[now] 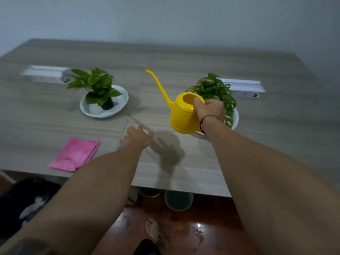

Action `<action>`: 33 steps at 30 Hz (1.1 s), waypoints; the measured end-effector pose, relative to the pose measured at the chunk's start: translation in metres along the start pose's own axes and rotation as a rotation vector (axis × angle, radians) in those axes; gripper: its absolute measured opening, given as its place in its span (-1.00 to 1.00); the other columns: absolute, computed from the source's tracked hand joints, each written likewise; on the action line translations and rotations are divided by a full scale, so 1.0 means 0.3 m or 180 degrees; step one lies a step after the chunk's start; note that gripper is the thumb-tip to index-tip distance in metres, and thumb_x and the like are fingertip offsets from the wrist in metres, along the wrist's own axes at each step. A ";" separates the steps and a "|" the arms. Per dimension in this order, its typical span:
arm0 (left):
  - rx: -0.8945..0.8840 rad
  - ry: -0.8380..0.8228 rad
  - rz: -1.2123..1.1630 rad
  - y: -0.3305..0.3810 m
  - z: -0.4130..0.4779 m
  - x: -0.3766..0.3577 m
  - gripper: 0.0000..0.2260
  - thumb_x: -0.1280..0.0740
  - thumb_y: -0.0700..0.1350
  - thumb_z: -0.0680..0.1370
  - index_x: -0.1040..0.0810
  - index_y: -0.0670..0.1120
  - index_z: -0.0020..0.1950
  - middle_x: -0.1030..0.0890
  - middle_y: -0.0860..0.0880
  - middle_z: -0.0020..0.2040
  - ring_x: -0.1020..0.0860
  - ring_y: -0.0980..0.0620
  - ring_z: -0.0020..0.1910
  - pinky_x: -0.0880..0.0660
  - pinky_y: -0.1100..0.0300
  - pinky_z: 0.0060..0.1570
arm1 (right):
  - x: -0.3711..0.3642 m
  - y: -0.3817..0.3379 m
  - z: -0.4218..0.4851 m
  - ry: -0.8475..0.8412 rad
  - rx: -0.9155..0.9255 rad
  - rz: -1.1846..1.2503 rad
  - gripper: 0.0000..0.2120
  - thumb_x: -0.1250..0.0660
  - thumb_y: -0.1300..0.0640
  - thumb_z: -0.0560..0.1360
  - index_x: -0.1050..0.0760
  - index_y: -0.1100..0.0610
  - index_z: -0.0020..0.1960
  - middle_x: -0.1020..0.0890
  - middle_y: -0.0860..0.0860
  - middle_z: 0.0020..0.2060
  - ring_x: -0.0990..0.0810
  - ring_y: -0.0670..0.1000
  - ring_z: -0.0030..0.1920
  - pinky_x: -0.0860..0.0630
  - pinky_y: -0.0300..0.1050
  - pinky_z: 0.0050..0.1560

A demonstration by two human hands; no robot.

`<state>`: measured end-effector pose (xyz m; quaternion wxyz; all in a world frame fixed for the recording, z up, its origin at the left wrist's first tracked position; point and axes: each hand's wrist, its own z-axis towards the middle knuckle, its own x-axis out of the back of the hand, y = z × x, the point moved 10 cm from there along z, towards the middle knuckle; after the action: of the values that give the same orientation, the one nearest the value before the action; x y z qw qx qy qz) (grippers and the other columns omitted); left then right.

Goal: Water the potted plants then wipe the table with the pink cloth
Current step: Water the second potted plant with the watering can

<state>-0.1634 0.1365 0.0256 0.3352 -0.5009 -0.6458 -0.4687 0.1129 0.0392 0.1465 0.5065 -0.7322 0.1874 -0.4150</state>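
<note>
My right hand [209, 109] grips the handle of a yellow watering can [181, 113], lifted above the table with its long thin spout pointing up and to the left. Behind the can stands a leafy potted plant [215, 89] on a white dish [235, 119], partly hidden by my hand. A second potted plant [95, 85] in a black pot sits on a white dish [119, 105] at the left. My left hand [138, 135] hovers over the table with fingers spread, holding nothing. A folded pink cloth [75, 154] lies near the front left edge.
The grey wood-grain table [202, 172] ends at a pale wall. Two white cable boxes [46, 73] [244, 87] sit on it, far left and far right. Below the front edge are a dark bucket [178, 199], a red-brown floor and a bare foot [152, 229].
</note>
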 end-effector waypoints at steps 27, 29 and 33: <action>0.0802 -0.1103 -0.0269 -0.461 0.473 -0.130 -0.16 -0.22 0.31 0.54 0.22 0.09 0.61 0.34 -0.17 0.58 0.25 -0.24 0.58 0.12 -0.18 0.53 | -0.861 -0.298 0.140 -0.0728 0.0321 -0.0580 -0.68 -0.45 -0.11 0.31 -0.69 0.02 -0.02 -0.71 0.02 -0.07 -0.65 0.10 -0.03 -0.42 -0.18 -0.15; 0.0820 -0.1147 -0.0199 -0.457 0.471 -0.122 -0.17 -0.22 0.30 0.55 0.22 0.08 0.61 0.34 -0.18 0.58 0.25 -0.23 0.58 0.12 -0.14 0.53 | -0.854 -0.315 0.145 -0.0742 0.0363 -0.0625 -0.68 -0.45 -0.11 0.31 -0.69 0.03 -0.02 -0.71 0.03 -0.08 -0.65 0.11 -0.03 -0.41 -0.17 -0.15; 0.0878 -0.1185 -0.0228 -0.445 0.467 -0.130 -0.18 -0.22 0.25 0.57 0.24 0.07 0.61 0.35 -0.21 0.57 0.25 -0.25 0.58 0.13 -0.14 0.54 | -0.838 -0.363 0.156 -0.0738 0.0538 -0.0780 -0.72 -0.44 -0.09 0.31 -0.70 0.05 -0.08 -0.71 0.03 -0.12 -0.65 0.11 -0.06 -0.41 -0.19 -0.17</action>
<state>-0.2760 0.2476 -0.0928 0.2587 -0.5050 -0.7717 -0.2871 -0.0128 0.2867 0.1326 0.5301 -0.7473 0.0017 -0.4007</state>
